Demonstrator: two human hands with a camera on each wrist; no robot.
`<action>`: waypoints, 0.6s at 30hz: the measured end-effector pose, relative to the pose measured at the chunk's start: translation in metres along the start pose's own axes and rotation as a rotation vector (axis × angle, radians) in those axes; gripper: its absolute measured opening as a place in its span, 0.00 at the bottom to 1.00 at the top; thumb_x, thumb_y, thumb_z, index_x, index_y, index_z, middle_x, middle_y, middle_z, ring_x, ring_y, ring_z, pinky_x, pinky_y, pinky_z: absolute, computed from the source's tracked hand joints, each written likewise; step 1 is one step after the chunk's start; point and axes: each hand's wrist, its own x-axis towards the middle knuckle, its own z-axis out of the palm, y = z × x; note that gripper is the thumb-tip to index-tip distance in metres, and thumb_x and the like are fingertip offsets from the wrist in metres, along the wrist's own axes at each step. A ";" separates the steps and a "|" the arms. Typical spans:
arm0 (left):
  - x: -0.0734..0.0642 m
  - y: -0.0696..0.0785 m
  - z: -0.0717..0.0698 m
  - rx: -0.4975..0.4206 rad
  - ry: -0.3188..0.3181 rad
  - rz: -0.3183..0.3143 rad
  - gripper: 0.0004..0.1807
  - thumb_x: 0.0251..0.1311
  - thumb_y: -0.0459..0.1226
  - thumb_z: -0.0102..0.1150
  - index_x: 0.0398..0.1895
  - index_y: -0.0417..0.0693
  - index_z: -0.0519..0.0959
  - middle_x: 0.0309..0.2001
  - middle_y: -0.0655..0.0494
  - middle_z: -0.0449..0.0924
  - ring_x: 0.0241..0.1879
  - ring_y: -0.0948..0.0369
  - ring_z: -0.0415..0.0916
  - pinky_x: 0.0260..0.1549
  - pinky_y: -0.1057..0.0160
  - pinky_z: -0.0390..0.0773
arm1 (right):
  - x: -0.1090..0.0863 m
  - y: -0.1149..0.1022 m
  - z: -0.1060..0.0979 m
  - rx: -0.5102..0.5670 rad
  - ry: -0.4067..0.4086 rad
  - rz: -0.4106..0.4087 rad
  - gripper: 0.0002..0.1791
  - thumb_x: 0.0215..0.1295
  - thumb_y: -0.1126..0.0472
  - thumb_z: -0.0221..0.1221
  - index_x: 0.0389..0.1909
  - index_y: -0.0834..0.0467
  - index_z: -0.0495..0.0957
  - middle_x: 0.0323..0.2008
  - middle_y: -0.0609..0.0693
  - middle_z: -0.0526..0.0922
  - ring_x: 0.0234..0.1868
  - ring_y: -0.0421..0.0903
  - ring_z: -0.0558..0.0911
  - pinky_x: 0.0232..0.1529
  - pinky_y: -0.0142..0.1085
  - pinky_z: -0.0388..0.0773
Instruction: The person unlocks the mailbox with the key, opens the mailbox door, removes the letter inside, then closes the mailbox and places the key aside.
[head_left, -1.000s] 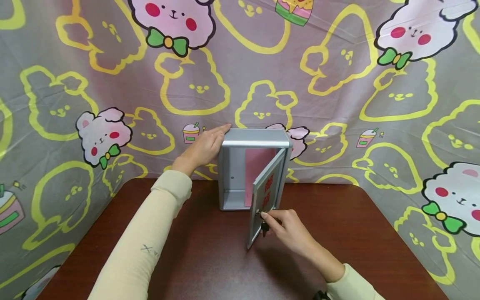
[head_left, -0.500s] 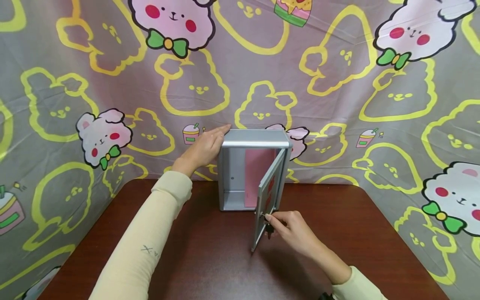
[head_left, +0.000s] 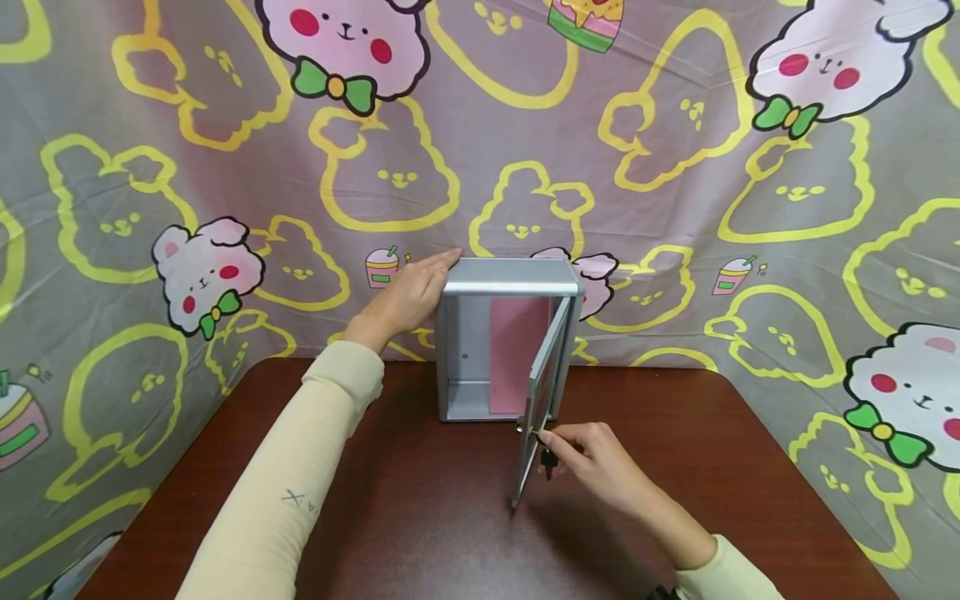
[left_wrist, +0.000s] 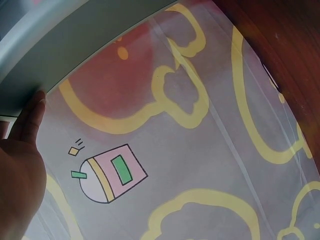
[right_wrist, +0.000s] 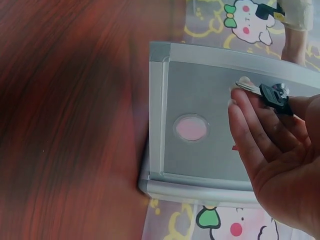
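A silver-grey metal box (head_left: 517, 275) stands upright on the table, its hinged door (head_left: 542, 375) swung out towards me. My left hand (head_left: 408, 296) rests against the box's upper left edge with straight fingers; in the left wrist view its fingers (left_wrist: 31, 117) touch the grey side. At the lock on the door's free edge, my right hand (head_left: 596, 462) pinches a key, which the fingers mostly hide. A second key (right_wrist: 270, 95) with a black head hangs from it. The right wrist view shows the door's grey face and its round pink window (right_wrist: 191, 128).
A pink panel (head_left: 513, 358) stands inside the box towards its right. The dark red-brown table (head_left: 420, 517) ends just behind the box, where a patterned cloth (head_left: 660, 192) hangs. The door reaches forward over the table.
The right hand has drawn the door a little to the right, so it stands wider from the box and nearly edge-on to the head camera. My left hand has stayed put.
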 end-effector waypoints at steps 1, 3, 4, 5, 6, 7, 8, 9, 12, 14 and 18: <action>0.000 0.000 0.000 0.001 0.000 -0.001 0.30 0.81 0.42 0.23 0.78 0.41 0.63 0.77 0.51 0.63 0.77 0.57 0.57 0.77 0.59 0.54 | 0.000 0.000 -0.001 0.005 -0.003 -0.001 0.15 0.78 0.60 0.55 0.30 0.52 0.86 0.25 0.43 0.88 0.23 0.40 0.85 0.28 0.38 0.86; 0.000 0.001 -0.001 0.002 -0.001 -0.003 0.30 0.81 0.42 0.23 0.78 0.41 0.63 0.77 0.51 0.63 0.77 0.57 0.57 0.77 0.59 0.54 | -0.001 0.000 -0.002 0.013 -0.008 0.002 0.15 0.78 0.60 0.55 0.31 0.52 0.86 0.25 0.45 0.88 0.23 0.38 0.85 0.28 0.38 0.86; 0.000 0.001 -0.001 0.002 0.000 -0.002 0.30 0.81 0.42 0.23 0.78 0.41 0.63 0.77 0.51 0.63 0.77 0.57 0.57 0.77 0.59 0.54 | -0.001 0.000 -0.003 0.016 -0.012 0.004 0.14 0.78 0.60 0.55 0.31 0.53 0.86 0.25 0.46 0.88 0.23 0.37 0.85 0.28 0.38 0.86; 0.000 0.001 -0.001 0.000 0.000 -0.002 0.30 0.81 0.42 0.23 0.78 0.41 0.63 0.77 0.51 0.63 0.77 0.57 0.57 0.77 0.60 0.53 | -0.001 0.000 -0.004 0.016 -0.014 0.006 0.14 0.78 0.60 0.55 0.32 0.53 0.86 0.25 0.46 0.88 0.23 0.36 0.85 0.28 0.37 0.86; 0.000 0.002 -0.001 -0.001 0.000 -0.002 0.30 0.81 0.42 0.23 0.77 0.41 0.63 0.77 0.51 0.63 0.77 0.57 0.57 0.77 0.60 0.53 | -0.001 0.001 -0.005 0.018 -0.018 0.009 0.14 0.78 0.60 0.55 0.32 0.53 0.86 0.25 0.46 0.88 0.23 0.37 0.85 0.28 0.36 0.86; 0.000 0.002 -0.001 -0.002 -0.001 -0.003 0.30 0.81 0.42 0.23 0.77 0.41 0.63 0.77 0.51 0.63 0.77 0.57 0.57 0.77 0.60 0.53 | -0.002 0.002 -0.005 0.015 -0.020 0.010 0.15 0.78 0.60 0.55 0.31 0.53 0.86 0.25 0.46 0.88 0.23 0.36 0.85 0.28 0.36 0.86; 0.000 0.002 -0.001 -0.004 -0.002 -0.004 0.30 0.81 0.42 0.23 0.77 0.41 0.63 0.77 0.51 0.63 0.77 0.57 0.57 0.77 0.60 0.53 | -0.002 0.002 -0.006 0.010 -0.023 0.012 0.15 0.78 0.59 0.55 0.31 0.52 0.86 0.25 0.45 0.88 0.23 0.36 0.85 0.28 0.35 0.85; 0.000 0.002 -0.001 -0.005 -0.003 -0.005 0.30 0.81 0.42 0.23 0.77 0.41 0.63 0.77 0.51 0.63 0.77 0.57 0.57 0.77 0.60 0.53 | -0.002 0.003 -0.007 0.005 -0.026 0.013 0.15 0.78 0.59 0.55 0.31 0.52 0.86 0.25 0.45 0.88 0.23 0.37 0.85 0.28 0.34 0.85; 0.000 0.002 -0.002 -0.005 -0.007 -0.008 0.30 0.81 0.43 0.24 0.77 0.41 0.63 0.77 0.51 0.62 0.77 0.57 0.57 0.77 0.60 0.53 | -0.004 0.006 -0.010 -0.010 -0.031 0.017 0.16 0.78 0.58 0.55 0.29 0.52 0.86 0.25 0.46 0.88 0.23 0.41 0.86 0.28 0.34 0.84; -0.001 0.002 -0.002 -0.006 -0.008 -0.009 0.30 0.81 0.43 0.23 0.78 0.41 0.63 0.77 0.51 0.62 0.77 0.56 0.57 0.77 0.60 0.53 | -0.005 0.006 -0.011 -0.005 -0.038 0.026 0.16 0.79 0.57 0.55 0.29 0.51 0.86 0.25 0.47 0.88 0.24 0.45 0.87 0.28 0.36 0.85; -0.001 0.003 -0.002 -0.005 -0.004 -0.009 0.31 0.80 0.42 0.23 0.77 0.41 0.63 0.77 0.51 0.63 0.77 0.56 0.57 0.77 0.60 0.53 | -0.008 0.006 -0.013 0.004 -0.053 0.042 0.16 0.79 0.55 0.54 0.30 0.49 0.85 0.25 0.49 0.88 0.25 0.46 0.87 0.29 0.38 0.86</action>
